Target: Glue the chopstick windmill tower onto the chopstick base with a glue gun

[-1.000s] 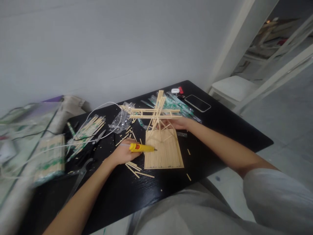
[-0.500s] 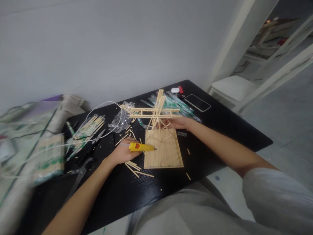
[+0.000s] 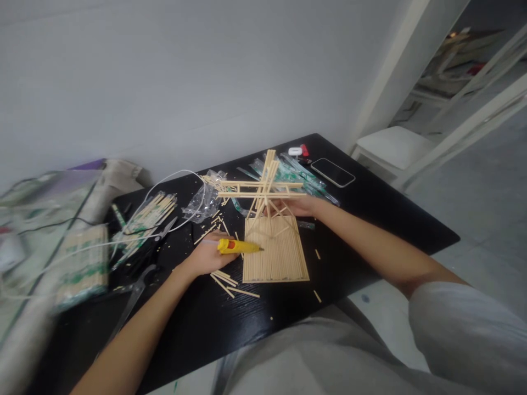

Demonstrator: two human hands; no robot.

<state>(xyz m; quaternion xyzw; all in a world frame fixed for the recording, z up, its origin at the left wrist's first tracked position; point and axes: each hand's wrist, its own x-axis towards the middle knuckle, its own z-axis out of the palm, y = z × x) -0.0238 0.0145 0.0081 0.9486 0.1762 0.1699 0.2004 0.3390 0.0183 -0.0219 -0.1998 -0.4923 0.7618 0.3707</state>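
Observation:
My left hand (image 3: 211, 255) is closed around a yellow hot glue gun (image 3: 236, 247), whose tip points right over the square base (image 3: 278, 263) of side-by-side wooden sticks. On the base's back part stands a windmill model (image 3: 267, 193) built from chopsticks, with crossed blades and a tower of slanted struts. My right hand (image 3: 302, 206) reaches behind the blades and holds the model at its tower; the struts partly hide its fingers. Loose cut sticks (image 3: 226, 281) lie just below my left hand.
Scissors (image 3: 167, 227), wrapped chopsticks (image 3: 154, 216) and a white cable (image 3: 164, 175) lie to the left. At the back are empty plastic sleeves (image 3: 304, 178), a phone (image 3: 332, 172) and a small white case (image 3: 295, 151). A white stool (image 3: 393, 147) stands beyond the black table (image 3: 395, 219).

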